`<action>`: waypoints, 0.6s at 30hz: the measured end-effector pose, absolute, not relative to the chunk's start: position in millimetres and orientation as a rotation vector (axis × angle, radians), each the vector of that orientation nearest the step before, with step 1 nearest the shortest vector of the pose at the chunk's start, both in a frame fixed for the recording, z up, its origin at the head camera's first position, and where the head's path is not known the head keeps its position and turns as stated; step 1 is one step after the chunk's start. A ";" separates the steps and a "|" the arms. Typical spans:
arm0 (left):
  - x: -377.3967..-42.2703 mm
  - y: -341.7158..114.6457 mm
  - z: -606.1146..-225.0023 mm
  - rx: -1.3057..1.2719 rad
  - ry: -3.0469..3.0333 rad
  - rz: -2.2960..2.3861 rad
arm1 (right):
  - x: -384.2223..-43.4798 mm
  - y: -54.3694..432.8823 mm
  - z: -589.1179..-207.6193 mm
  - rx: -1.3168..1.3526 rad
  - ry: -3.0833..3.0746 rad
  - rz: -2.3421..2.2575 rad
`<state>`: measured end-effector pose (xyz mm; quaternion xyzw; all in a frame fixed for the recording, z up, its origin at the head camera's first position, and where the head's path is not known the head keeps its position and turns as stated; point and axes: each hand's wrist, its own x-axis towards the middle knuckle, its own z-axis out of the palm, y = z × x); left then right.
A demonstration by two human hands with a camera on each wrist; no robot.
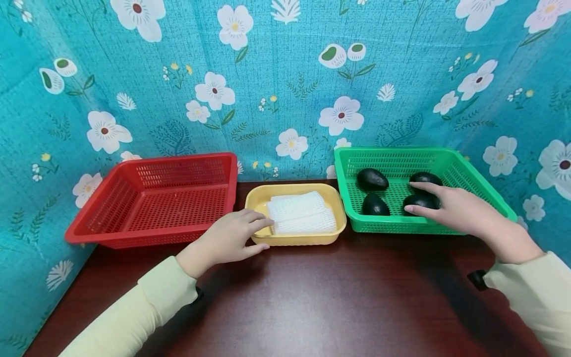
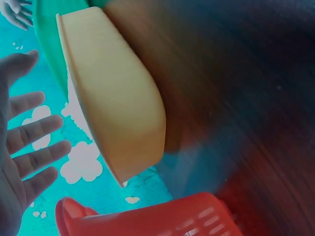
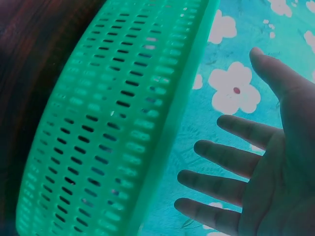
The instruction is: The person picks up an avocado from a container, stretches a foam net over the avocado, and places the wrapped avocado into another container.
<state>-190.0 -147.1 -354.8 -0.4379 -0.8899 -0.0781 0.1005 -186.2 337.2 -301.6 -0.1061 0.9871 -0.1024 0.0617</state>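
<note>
In the head view my left hand hovers at the left end of a yellow tray, fingers spread. White foam net sleeves lie flat in that tray. My right hand reaches over a green basket with its fingers apart, above the front right avocado. Behind that one sits another dark avocado, and two more, a back left avocado and a front left avocado, rest on the basket floor. Both wrist views show extended fingers with nothing held.
A red basket stands on the left, with no contents visible. All the containers stand along the back of a dark wooden table. A blue flowered cloth hangs directly behind them.
</note>
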 end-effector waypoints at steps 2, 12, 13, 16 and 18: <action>-189.6 -146.3 -358.1 -1.298 -2.649 -0.222 | -189.1 339.8 -303.7 -0.309 2.979 -0.323; -192.4 -145.5 -372.4 -1.281 -2.721 -0.210 | -198.7 351.0 -312.9 -0.291 2.976 -0.372; -192.7 -145.5 -373.3 -1.277 -2.726 -0.211 | -199.3 351.3 -313.6 -0.287 2.974 -0.380; -193.3 -145.2 -375.9 -1.269 -2.740 -0.205 | -201.2 352.9 -315.7 -0.276 2.955 -0.403; -193.6 -145.3 -377.6 -1.254 -2.749 -0.197 | -203.0 353.6 -316.9 -0.272 2.952 -0.412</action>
